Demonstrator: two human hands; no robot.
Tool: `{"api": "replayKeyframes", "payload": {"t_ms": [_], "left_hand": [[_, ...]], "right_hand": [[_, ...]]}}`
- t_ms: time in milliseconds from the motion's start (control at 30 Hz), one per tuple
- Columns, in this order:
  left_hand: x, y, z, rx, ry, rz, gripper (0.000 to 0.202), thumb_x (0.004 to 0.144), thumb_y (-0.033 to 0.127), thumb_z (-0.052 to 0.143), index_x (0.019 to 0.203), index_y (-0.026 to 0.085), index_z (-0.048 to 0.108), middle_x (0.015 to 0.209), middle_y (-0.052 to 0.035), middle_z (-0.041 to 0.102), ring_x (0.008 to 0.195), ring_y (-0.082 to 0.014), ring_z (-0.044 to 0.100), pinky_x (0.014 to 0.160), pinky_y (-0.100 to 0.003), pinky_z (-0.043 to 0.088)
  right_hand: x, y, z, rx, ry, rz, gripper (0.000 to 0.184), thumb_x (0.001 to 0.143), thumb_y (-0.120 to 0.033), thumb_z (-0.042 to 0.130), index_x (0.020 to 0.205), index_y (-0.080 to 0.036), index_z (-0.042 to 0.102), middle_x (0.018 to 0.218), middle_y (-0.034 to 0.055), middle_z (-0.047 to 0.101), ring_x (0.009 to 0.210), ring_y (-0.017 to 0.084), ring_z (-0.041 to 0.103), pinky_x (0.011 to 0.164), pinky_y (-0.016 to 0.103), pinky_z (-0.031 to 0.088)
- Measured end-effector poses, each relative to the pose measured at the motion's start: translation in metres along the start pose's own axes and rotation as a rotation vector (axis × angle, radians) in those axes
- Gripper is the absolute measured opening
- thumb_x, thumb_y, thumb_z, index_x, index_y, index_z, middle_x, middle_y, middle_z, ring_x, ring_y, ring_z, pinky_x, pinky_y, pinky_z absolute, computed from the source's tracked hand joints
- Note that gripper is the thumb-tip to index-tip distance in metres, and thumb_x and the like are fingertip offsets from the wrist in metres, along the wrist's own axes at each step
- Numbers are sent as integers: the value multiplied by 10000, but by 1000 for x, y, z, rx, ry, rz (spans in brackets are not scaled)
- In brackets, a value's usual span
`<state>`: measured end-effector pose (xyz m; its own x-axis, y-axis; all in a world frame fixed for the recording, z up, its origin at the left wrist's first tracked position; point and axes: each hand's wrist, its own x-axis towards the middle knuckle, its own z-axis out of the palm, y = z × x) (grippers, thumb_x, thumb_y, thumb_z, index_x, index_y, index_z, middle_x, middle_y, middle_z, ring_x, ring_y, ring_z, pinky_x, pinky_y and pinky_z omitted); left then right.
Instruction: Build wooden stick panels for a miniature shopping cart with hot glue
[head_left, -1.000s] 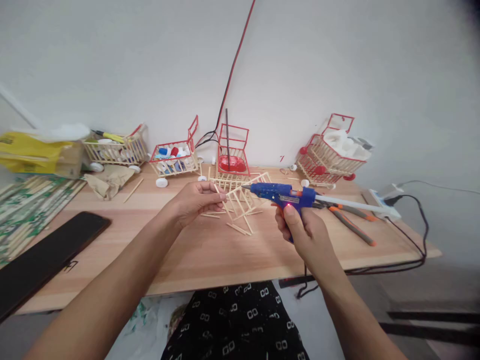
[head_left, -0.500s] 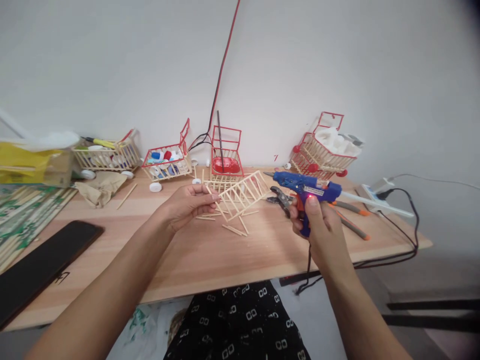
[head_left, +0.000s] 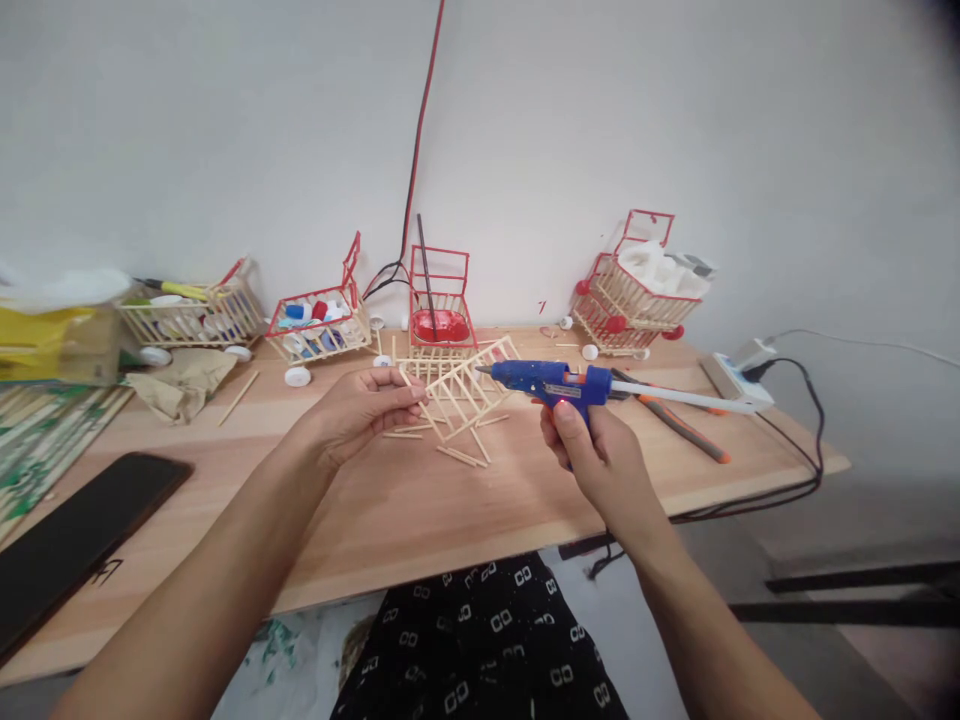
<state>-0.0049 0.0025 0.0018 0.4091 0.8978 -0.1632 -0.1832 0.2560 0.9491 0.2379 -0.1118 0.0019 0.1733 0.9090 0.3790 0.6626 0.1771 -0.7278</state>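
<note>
one glue gun (head_left: 529,377) in right hand (head_left: 602,452), label (head_left: 564,391) illegible

Black phone (head_left: 94,545) cut off at left, label (head_left: 564,391) on glue gun (head_left: 529,378) too small to read, pliers (head_left: 682,428) partly hidden

Wooden table (head_left: 390,530) was pretty packed, ngl
Left of the left hand (head_left: 371,412) lay a flat black slab (head_left: 90,540), a pile of green-and-white wrapped sticks (head_left: 64,430) and crumpled brown paper (head_left: 182,385); loose sticks (head_left: 460,457) sat just to its right. Four little stick carts (head_left: 322,340) stood beyond, while orange-grey pliers (head_left: 686,431) and a white power strip (head_left: 729,380) were past the right hand (head_left: 600,455).
</note>
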Motion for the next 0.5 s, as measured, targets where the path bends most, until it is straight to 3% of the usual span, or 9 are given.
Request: {"api": "replayKeyframes", "payload": {"t_ms": [500], "left_hand": [[-4, 8, 0, 16, 37, 51, 220, 594, 176, 833, 625, 107, 627, 798, -8, 665, 566, -46, 606, 566, -141, 547]], "right_hand": [[-25, 3, -19, -50, -84, 44, 398, 940, -505, 390, 772, -182, 551, 665, 20, 589, 574, 138, 521, 528, 245, 381]]}}
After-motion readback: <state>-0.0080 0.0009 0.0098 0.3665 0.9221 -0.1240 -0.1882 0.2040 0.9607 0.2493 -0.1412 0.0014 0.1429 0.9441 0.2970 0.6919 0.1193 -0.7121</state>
